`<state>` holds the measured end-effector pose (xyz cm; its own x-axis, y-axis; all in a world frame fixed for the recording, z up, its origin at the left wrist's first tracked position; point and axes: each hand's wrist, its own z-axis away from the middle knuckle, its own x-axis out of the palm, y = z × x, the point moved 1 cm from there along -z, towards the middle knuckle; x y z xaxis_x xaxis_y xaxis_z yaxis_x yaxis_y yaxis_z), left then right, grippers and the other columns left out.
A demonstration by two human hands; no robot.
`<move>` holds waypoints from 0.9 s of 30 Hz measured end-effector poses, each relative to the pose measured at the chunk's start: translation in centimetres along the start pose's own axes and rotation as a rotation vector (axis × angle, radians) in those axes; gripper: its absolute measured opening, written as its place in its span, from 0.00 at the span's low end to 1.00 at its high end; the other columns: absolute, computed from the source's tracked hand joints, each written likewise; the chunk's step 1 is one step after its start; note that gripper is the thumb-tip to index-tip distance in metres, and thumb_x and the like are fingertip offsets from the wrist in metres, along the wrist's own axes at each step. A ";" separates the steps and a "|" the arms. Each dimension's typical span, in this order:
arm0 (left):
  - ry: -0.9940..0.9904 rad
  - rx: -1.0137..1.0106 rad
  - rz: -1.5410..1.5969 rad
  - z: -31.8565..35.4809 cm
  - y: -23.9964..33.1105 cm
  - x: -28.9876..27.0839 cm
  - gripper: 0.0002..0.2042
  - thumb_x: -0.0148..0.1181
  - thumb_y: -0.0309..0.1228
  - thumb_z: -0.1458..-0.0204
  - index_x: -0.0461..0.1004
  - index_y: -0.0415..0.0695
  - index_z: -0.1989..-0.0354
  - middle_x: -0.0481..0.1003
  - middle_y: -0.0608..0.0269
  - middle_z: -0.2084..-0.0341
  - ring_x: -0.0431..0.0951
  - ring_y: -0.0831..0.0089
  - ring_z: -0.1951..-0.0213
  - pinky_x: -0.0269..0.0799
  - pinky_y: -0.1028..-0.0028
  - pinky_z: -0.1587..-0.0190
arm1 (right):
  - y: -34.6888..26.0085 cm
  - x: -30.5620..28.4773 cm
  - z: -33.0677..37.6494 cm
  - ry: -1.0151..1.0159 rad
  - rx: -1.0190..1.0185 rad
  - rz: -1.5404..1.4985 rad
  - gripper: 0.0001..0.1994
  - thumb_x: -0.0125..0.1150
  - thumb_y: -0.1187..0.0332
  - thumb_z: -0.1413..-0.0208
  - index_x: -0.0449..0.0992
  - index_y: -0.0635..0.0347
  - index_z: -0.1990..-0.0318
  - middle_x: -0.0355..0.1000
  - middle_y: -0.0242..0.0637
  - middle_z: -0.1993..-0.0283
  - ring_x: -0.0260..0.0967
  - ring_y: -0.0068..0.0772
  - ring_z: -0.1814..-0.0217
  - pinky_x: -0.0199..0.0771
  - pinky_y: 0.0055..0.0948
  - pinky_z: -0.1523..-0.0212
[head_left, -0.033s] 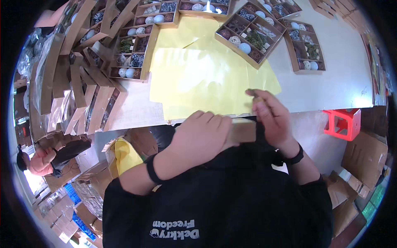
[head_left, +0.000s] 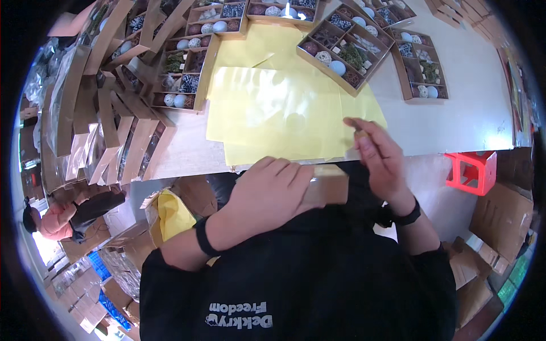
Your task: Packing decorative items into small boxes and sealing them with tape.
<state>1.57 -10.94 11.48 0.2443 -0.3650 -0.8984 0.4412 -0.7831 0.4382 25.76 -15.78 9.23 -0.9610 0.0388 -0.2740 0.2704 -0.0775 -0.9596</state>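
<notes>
Gripping a flat brown cardboard piece, the left hand lies curled over its left part, just below the near edge of the white desk. The right hand is raised at the cardboard's right end, fingers pinched together on a small brownish bit; whether it also touches the cardboard cannot be told. Both wrists carry black bands.

Taking the stack of thin yellow paper sheets as landmark: it lies on the desk directly beyond the hands, its near edge running along the desk's near edge, its right corner just behind the right fingertips. Touching its far right corner sits an open brown cardboard tray with compartments holding balls and moss. Right of that, apart from the sheets, stands a second compartment tray, with bare desk surface spreading right of the sheets to the desk's edge. Against the sheets' left edge stands another filled tray, and further left overlapping flat brown box lids crowd the desk.

Below the desk's near edge, right of the sheets, a red plastic stool stands on the floor. Far lower left, another person crouches among cartons.
</notes>
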 end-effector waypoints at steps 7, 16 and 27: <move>0.383 -0.147 0.591 13.1 -7.2 5.7 0.29 0.76 0.35 0.52 0.70 0.44 0.43 0.73 0.45 0.42 0.73 0.49 0.39 0.66 0.51 0.35 | 3.5 -0.6 -2.8 -0.219 -0.186 0.439 0.19 0.54 0.75 0.34 0.76 0.57 0.37 0.69 0.45 0.54 0.72 0.48 0.52 0.73 0.38 0.50; 0.317 -0.107 0.788 12.0 -8.6 10.5 0.34 0.65 0.23 0.51 0.59 0.43 0.33 0.56 0.38 0.27 0.42 0.36 0.21 0.37 0.43 0.23 | 7.7 1.0 -3.2 -0.517 -0.266 0.570 0.17 0.59 0.77 0.39 0.82 0.53 0.44 0.72 0.41 0.54 0.73 0.44 0.49 0.75 0.38 0.48; 0.040 -0.182 0.283 6.2 -10.4 2.3 0.29 0.54 0.18 0.57 0.74 0.43 0.40 0.75 0.50 0.43 0.74 0.47 0.39 0.70 0.57 0.34 | 8.7 1.5 -1.9 -0.331 -0.223 0.541 0.16 0.59 0.76 0.39 0.83 0.52 0.46 0.71 0.40 0.56 0.74 0.44 0.54 0.76 0.38 0.52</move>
<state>-7.81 -6.75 4.67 0.4114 -0.5324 -0.7398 0.4969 -0.5495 0.6717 26.78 -14.51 0.36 -0.6440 -0.2575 -0.7204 0.6908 0.2087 -0.6922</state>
